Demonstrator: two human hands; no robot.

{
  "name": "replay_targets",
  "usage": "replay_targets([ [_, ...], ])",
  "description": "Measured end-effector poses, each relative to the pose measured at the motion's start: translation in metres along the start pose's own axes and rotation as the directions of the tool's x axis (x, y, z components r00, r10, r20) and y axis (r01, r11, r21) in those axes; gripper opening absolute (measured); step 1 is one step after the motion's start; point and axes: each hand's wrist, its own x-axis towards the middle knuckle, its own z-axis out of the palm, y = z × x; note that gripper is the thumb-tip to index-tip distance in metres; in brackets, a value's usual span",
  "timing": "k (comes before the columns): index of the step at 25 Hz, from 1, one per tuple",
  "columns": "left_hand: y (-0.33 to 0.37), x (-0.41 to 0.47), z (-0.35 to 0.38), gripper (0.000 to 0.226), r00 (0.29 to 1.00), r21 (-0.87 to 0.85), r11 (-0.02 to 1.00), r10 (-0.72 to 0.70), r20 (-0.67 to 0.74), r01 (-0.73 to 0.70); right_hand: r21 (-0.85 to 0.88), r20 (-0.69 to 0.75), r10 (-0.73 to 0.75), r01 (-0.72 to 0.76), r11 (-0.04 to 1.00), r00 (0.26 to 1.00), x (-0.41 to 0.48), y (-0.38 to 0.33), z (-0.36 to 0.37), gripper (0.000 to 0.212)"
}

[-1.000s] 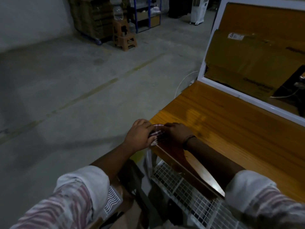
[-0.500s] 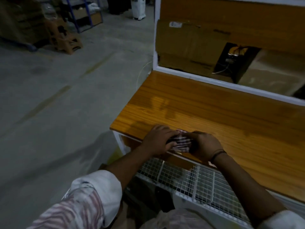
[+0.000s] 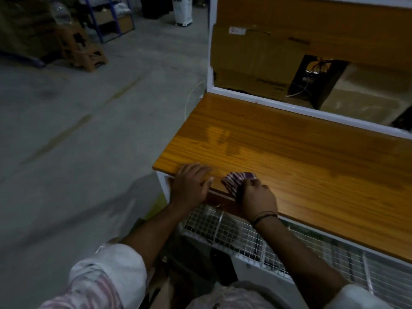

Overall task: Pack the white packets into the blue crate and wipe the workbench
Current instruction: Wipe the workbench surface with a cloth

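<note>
A striped purple-and-white cloth (image 3: 236,181) lies bunched at the front edge of the wooden workbench (image 3: 301,157). My right hand (image 3: 256,197) grips the cloth from its near side, fingers curled round it. My left hand (image 3: 191,184) rests on the bench's front left corner, just left of the cloth, fingers bent over the edge and holding nothing. No white packets or blue crate are in view.
A white wire-mesh shelf (image 3: 278,241) runs under the bench front. Flattened cardboard (image 3: 256,56) stands behind the white frame (image 3: 312,110) at the back. Concrete floor lies to the left, with a brown step stool (image 3: 82,50) and blue shelving (image 3: 107,21) far off.
Both hands held the cloth together before; now my left hand has let go and sits apart on the bench corner. My right hand keeps the cloth. The camera has swung right.
</note>
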Motion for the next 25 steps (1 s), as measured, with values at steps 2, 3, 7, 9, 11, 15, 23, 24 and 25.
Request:
replay_targets([
  [2,-0.017,-0.022,-0.022,0.029,0.988,0.014,0.995,-0.095,-0.124,0.098,0.003,-0.030,-0.129,0.130,0.992,0.991,0.008,-0.040,0.004,0.046],
  [3,-0.027,-0.034,-0.033,0.026,0.971,0.014,0.986,-0.163,-0.177,0.168,0.025,-0.052,-0.199,0.200,0.979,0.979,0.013,-0.057,0.006,0.041],
  [7,-0.068,-0.105,-0.072,0.018,0.847,0.033,0.891,-0.418,-0.328,0.452,0.246,0.002,-0.477,0.462,0.852,0.879,0.029,-0.131,0.014,0.044],
  [9,-0.081,-0.146,-0.088,0.019,0.782,0.063,0.819,-0.518,-0.345,0.570,0.354,0.137,-0.528,0.456,0.816,0.838,0.023,-0.171,0.032,0.044],
  [11,-0.087,-0.189,-0.099,0.020,0.711,0.095,0.728,-0.619,-0.334,0.679,0.371,0.236,-0.571,0.470,0.801,0.786,0.008,-0.206,0.062,0.041],
  [15,-0.091,-0.268,-0.102,0.030,0.530,0.129,0.515,-0.807,-0.258,0.847,0.429,0.407,-0.598,0.433,0.793,0.691,-0.026,-0.251,0.116,0.048],
  [23,-0.069,-0.330,-0.071,0.036,0.238,0.163,0.219,-0.965,-0.110,0.962,0.388,0.558,-0.576,0.425,0.817,0.598,-0.047,-0.308,0.213,0.073],
  [24,-0.071,-0.334,-0.064,0.036,0.238,0.182,0.221,-0.968,-0.077,0.958,0.348,0.531,-0.587,0.474,0.809,0.611,-0.049,-0.310,0.223,0.072],
  [25,-0.075,-0.337,-0.060,0.034,0.230,0.201,0.217,-0.972,-0.046,0.955,0.286,0.491,-0.624,0.564,0.775,0.608,-0.050,-0.310,0.231,0.068],
])
